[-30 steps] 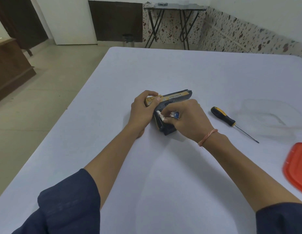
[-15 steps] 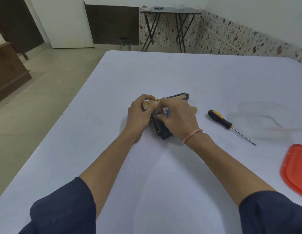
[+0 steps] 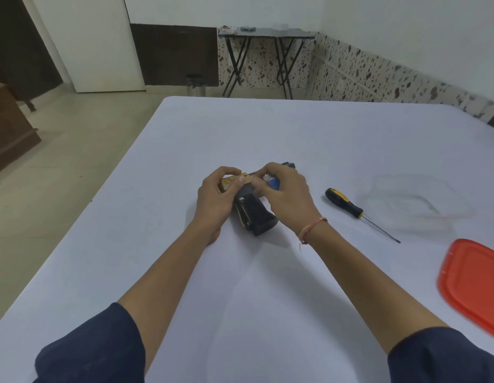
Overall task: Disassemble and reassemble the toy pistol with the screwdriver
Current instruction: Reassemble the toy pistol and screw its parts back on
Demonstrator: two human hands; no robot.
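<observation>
left hand (image 3: 215, 200): I gripped the pistol (image 3: 256, 214).
right hand (image 3: 287, 197): I pinched a blue part (image 3: 273, 183), shifted from the grip toward 12 o'clock.
task: probably refitting; screwdriver (image 3: 348, 207) idle at 3 o'clock.

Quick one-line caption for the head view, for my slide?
Left hand and right hand hold the toy pistol on the white table; the screwdriver lies untouched to their right.

We are seeing a white table (image 3: 268, 128) carrying the toy pistol (image 3: 256, 214), its grip resting on the surface near the middle. To its right the screwdriver (image 3: 348, 205) is lying beside a clear container (image 3: 400, 176), and a red lid (image 3: 478, 283) is sitting nearer us at the right edge.
</observation>
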